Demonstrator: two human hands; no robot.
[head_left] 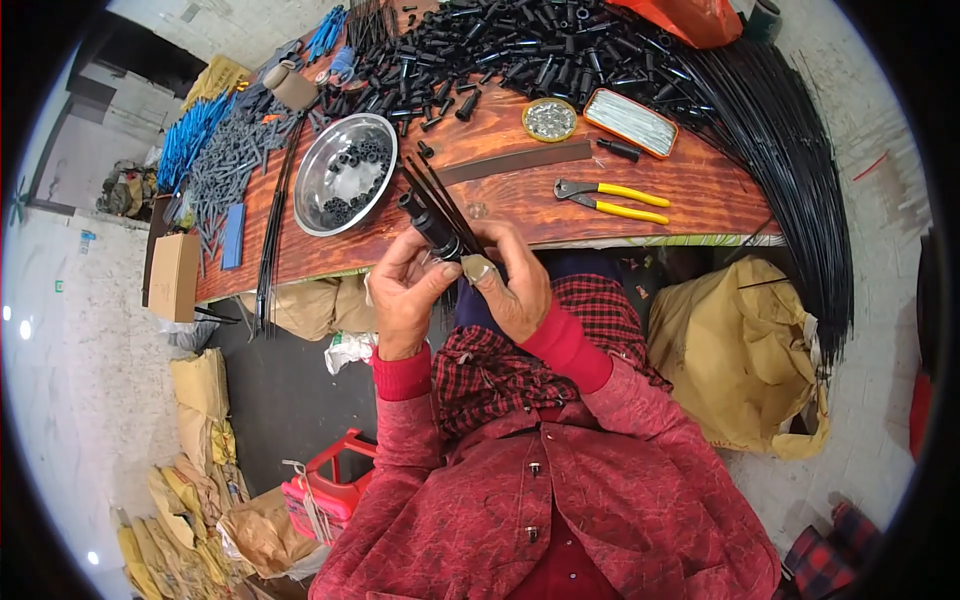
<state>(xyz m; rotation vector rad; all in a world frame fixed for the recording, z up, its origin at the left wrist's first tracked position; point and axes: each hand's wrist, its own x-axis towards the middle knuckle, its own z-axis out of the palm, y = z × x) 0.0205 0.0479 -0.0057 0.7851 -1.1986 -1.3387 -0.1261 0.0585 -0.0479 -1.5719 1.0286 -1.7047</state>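
My left hand [405, 295] and my right hand [515, 285] meet just in front of the table edge. Between them is a black stepped tubular fitting [430, 225], tilted up and to the left, with the left fingers closed round its lower part. Several thin black rods [438, 190] rise next to it out of my right hand, whose fingers are closed and whose thumb has a tan wrap [480, 270]. The near ends of the rods are hidden by the fingers. Beyond my hands lies a flat dark strip [520, 160] on the wooden table [470, 133].
A metal bowl [305, 185] holds small black rings. Yellow-handled pincers [610, 200], a round tin [549, 137] and a box of pins [630, 122] lie right. Black fittings [520, 50] are heaped behind; long black rods [800, 190] overhang the right edge. A sack [740, 350] stands below.
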